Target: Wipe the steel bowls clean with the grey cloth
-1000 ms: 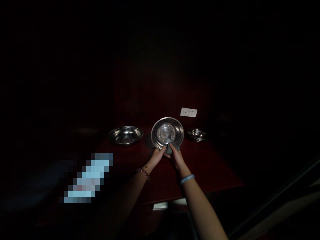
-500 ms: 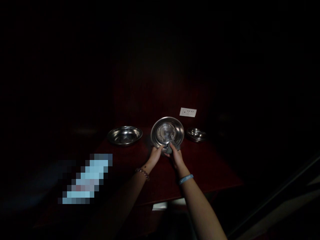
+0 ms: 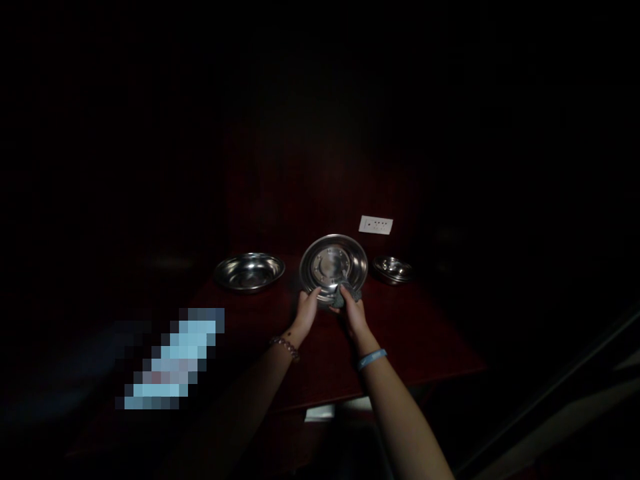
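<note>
Both hands are at the near rim of a shiny metal bowl [image 3: 331, 261], tilted so its inside faces me. My left hand [image 3: 306, 312] grips the rim at the lower left, thumb inside and fingers hidden behind. Pinched in my right hand [image 3: 354, 313] is a grey cloth [image 3: 342, 297], which lies over the rim at the lower right. A wide metal bowl [image 3: 250, 272] rests on the table to the left. Small stacked metal bowls [image 3: 393, 269] sit to the right.
The dark red table [image 3: 400, 347] has its front edge close to me. A white socket plate [image 3: 376, 225] is behind the bowls. At the left lies a pixelated, bright blue patch [image 3: 180, 353]. Something pale [image 3: 320, 413] shows below the table edge. The surroundings are very dark.
My left hand has shifted slightly left along the rim, and the held bowl has turned a little. The right hand with the cloth has barely moved.
</note>
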The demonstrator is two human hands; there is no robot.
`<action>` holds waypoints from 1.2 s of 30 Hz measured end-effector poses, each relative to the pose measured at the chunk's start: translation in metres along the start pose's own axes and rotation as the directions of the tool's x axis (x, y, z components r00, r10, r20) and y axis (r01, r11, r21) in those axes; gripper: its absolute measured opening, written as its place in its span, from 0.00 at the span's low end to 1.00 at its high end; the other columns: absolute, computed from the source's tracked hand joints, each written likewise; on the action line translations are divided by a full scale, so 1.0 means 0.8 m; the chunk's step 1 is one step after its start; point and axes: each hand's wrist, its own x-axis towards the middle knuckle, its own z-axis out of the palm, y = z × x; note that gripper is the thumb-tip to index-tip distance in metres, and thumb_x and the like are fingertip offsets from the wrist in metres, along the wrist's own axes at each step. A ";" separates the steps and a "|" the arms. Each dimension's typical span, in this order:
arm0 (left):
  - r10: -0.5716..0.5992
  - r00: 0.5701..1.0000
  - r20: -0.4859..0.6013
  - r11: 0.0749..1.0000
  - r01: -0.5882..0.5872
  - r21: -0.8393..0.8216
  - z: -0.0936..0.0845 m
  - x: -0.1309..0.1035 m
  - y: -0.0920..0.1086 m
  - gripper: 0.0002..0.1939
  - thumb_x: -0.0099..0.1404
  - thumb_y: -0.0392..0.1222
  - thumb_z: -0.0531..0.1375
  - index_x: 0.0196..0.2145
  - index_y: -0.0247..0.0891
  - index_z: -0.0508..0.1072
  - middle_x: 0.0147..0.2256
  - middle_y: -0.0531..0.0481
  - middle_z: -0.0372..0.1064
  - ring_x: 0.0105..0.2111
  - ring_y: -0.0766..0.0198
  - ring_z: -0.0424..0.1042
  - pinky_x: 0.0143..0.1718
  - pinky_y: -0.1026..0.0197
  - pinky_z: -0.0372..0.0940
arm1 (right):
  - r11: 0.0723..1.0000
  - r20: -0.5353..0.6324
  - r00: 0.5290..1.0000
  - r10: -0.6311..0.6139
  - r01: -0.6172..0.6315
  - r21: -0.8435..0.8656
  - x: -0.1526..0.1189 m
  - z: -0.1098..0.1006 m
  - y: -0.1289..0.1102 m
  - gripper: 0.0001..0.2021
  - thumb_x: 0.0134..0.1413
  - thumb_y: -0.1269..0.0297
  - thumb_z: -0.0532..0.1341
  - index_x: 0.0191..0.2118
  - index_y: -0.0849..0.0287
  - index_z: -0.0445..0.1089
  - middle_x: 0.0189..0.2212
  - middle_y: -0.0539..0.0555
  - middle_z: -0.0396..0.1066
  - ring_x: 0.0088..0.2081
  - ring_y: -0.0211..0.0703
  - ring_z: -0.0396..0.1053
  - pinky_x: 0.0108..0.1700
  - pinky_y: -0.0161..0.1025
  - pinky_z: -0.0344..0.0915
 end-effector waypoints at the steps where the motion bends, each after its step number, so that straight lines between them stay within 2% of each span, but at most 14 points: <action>1: 0.004 1.000 0.005 1.000 -0.004 -0.002 0.001 -0.001 0.001 0.10 0.54 0.43 0.62 0.33 0.35 0.77 0.37 0.45 0.79 0.43 0.54 0.76 0.49 0.55 0.67 | 1.000 -0.003 1.000 0.003 -0.003 0.000 0.001 -0.001 0.000 0.22 0.45 0.56 0.69 0.47 0.56 0.73 0.38 0.51 0.79 0.39 0.46 0.77 0.38 0.43 0.77; 5: 0.039 0.998 0.049 0.999 -0.038 -0.021 0.003 -0.003 0.003 0.10 0.55 0.43 0.62 0.33 0.35 0.77 0.38 0.45 0.80 0.45 0.54 0.76 0.50 0.55 0.66 | 1.000 -0.028 0.999 0.022 -0.021 0.015 0.002 -0.003 0.001 0.22 0.44 0.56 0.70 0.46 0.58 0.73 0.39 0.52 0.79 0.37 0.44 0.77 0.35 0.40 0.78; 12: 0.057 0.998 0.041 0.998 -0.056 -0.026 0.006 -0.002 0.002 0.11 0.54 0.44 0.63 0.33 0.35 0.77 0.37 0.43 0.80 0.44 0.53 0.77 0.50 0.54 0.67 | 0.999 -0.032 0.999 0.020 -0.019 0.043 0.002 -0.003 0.001 0.21 0.44 0.57 0.71 0.45 0.59 0.73 0.40 0.54 0.78 0.36 0.43 0.77 0.35 0.39 0.78; 19: 0.045 0.998 0.035 0.999 -0.045 -0.011 0.005 0.003 -0.006 0.08 0.53 0.41 0.64 0.31 0.34 0.77 0.34 0.44 0.80 0.42 0.51 0.77 0.50 0.52 0.67 | 0.999 -0.029 1.000 0.009 -0.008 0.052 0.004 -0.004 0.004 0.21 0.44 0.57 0.71 0.46 0.58 0.73 0.37 0.53 0.79 0.34 0.42 0.77 0.34 0.38 0.77; 23: 0.062 0.996 0.065 0.998 -0.062 0.001 0.004 0.004 -0.012 0.11 0.55 0.42 0.63 0.34 0.34 0.78 0.38 0.43 0.80 0.45 0.51 0.77 0.53 0.51 0.66 | 0.998 -0.015 1.000 0.025 -0.025 0.051 0.005 -0.005 0.004 0.21 0.45 0.58 0.70 0.46 0.58 0.73 0.36 0.52 0.79 0.34 0.42 0.77 0.35 0.39 0.78; 28: 0.079 0.984 0.159 0.996 -0.084 0.022 0.005 0.002 -0.018 0.15 0.55 0.40 0.64 0.40 0.34 0.77 0.45 0.42 0.78 0.49 0.53 0.75 0.58 0.50 0.62 | 0.998 0.017 0.998 0.055 -0.055 0.033 0.005 -0.006 0.005 0.20 0.46 0.57 0.70 0.46 0.58 0.73 0.37 0.53 0.79 0.36 0.44 0.78 0.36 0.40 0.78; 36: 0.126 0.967 0.221 0.986 -0.147 0.083 0.003 0.003 -0.025 0.14 0.53 0.40 0.64 0.40 0.36 0.78 0.46 0.41 0.77 0.51 0.53 0.74 0.58 0.53 0.62 | 0.999 0.035 0.998 0.050 -0.050 0.012 0.005 -0.006 0.006 0.21 0.46 0.56 0.71 0.46 0.58 0.73 0.39 0.54 0.79 0.37 0.44 0.77 0.38 0.42 0.78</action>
